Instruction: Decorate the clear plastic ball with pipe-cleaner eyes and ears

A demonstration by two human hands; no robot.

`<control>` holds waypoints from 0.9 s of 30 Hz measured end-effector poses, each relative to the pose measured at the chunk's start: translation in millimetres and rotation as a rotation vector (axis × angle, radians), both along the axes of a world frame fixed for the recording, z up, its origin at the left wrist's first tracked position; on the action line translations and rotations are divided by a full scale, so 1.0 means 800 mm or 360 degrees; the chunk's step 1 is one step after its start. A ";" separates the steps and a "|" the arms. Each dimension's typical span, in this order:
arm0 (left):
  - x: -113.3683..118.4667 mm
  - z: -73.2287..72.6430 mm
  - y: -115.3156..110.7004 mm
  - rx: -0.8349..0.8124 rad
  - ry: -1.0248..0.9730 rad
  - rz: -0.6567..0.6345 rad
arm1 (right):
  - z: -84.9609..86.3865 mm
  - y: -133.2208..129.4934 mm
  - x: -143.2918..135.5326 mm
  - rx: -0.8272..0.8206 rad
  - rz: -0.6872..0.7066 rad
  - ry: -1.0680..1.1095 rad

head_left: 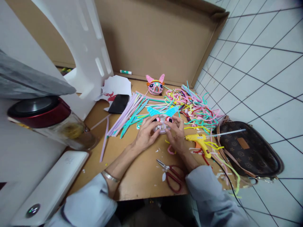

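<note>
Craft face (163,122), a small rounded piece with two pink-and-dark eyes and a pair of pale blue fuzzy ears spreading from its top, sits on the brown cardboard work surface (139,176) near the middle of the view, held between both hands. Left hand (146,132) grips its left side with fingers curled onto it, and right hand (177,134) closes on its right side, so the two hands meet around the piece. Containers first: a clear glass jar (59,124) with a dark red lid lies tilted at the left, with something yellowish inside that is too blurred to name; a brown patterned handbag (248,148) rests at the right edge, partly on the tiled floor (260,63), its contents hidden. A tall cardboard wall (153,34) backs the surface. Behind the held piece stands a finished craft head (155,85) with pink ears. Loose pipe cleaners (196,107) in pink, teal, yellow and white pile to the right, and straight lilac and teal ones (127,116) fan out to the left. A yellow glue gun (201,142) lies just right of the right hand. Red-handled scissors (171,175) lie near the right forearm. A black phone (118,103) rests on white paper (117,86).
</note>
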State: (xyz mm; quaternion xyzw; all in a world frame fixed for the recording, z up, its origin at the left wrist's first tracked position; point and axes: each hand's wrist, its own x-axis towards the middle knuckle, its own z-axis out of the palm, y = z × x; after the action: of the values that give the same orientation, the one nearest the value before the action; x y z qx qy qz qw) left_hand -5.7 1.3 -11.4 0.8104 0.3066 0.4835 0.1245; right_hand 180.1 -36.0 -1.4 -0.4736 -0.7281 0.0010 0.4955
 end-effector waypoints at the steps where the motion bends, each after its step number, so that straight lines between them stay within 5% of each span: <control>1: 0.000 0.000 0.000 -0.0001 0.0003 0.0005 | 0.000 0.000 0.000 -0.0003 -0.0003 -0.0006; 27: 0.001 0.001 0.002 0.0091 -0.0047 -0.0014 | 0.000 0.000 -0.005 0.0119 -0.0106 -0.0061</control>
State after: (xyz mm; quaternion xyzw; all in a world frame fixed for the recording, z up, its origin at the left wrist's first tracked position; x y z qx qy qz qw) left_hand -4.5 2.6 -10.7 0.8077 0.2873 0.5033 0.1079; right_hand 175.7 -36.4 -1.2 -0.4787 -0.7208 -0.0517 0.4986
